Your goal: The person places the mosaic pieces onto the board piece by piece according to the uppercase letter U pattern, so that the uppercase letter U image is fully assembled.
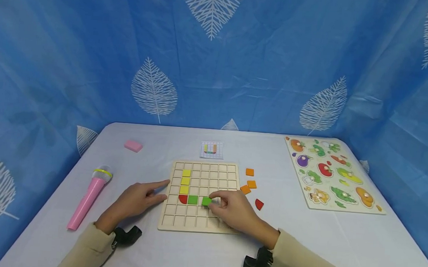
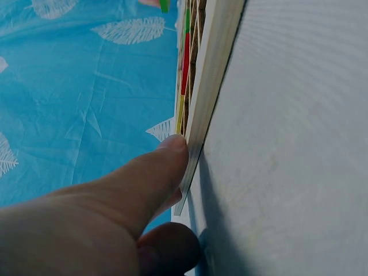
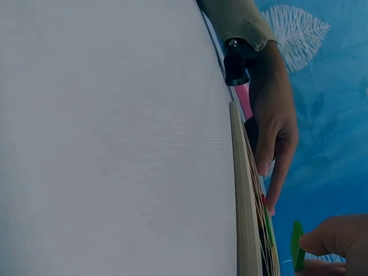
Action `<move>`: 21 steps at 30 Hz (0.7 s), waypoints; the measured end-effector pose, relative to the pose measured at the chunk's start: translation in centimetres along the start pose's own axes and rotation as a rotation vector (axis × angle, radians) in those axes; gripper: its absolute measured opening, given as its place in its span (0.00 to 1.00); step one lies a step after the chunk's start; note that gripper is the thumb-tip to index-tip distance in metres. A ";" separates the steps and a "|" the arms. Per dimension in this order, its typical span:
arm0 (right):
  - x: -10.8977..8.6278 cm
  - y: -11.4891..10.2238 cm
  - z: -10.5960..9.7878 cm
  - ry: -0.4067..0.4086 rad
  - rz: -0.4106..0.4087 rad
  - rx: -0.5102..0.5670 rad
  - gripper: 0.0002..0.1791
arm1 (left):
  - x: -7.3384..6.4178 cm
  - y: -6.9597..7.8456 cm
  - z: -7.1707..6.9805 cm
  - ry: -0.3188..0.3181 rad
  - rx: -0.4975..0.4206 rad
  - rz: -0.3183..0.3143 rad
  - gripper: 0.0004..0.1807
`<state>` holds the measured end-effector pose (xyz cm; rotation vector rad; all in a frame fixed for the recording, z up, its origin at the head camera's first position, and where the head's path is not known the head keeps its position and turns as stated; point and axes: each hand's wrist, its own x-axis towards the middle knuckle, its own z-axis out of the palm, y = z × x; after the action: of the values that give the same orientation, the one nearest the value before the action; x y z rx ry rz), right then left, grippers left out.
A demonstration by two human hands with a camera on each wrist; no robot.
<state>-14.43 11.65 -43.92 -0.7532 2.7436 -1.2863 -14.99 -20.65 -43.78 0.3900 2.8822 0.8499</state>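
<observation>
A wooden grid board (image 1: 200,222) lies on the table. In its left part, yellow square tiles (image 1: 185,181) form a column, with a red quarter-round tile (image 1: 183,198) below them and a green square tile (image 1: 192,200) beside the red one. My right hand (image 1: 235,209) pinches another green square tile (image 1: 206,201) between thumb and fingers; the right wrist view shows this tile (image 3: 297,246) tilted and raised off the board. My left hand (image 1: 134,202) touches the board's left edge with thumb and forefinger extended; the thumb (image 2: 172,146) rests against the rim.
Orange square tiles (image 1: 250,172) and a red quarter-round tile (image 1: 259,204) lie right of the board. Behind it is a pattern card (image 1: 211,150). A pink microphone (image 1: 89,197) and pink block (image 1: 133,145) are at left, a vegetable puzzle board (image 1: 330,174) at right.
</observation>
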 end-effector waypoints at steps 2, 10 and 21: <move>0.4 -0.1 0.4 -0.002 -0.021 -0.006 0.09 | 0.0 0.1 0.0 0.001 0.000 -0.001 0.30; 1.0 -0.3 1.2 -0.006 -0.042 -0.092 0.10 | 0.0 0.2 -0.1 -0.002 0.007 -0.004 0.30; 1.0 -0.4 1.5 0.008 -0.040 -0.157 0.12 | -0.1 0.3 -0.1 0.002 0.012 0.004 0.30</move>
<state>-14.79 9.93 -44.43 -0.8182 2.8767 -1.0913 -14.88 -20.48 -43.57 0.3961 2.8909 0.8338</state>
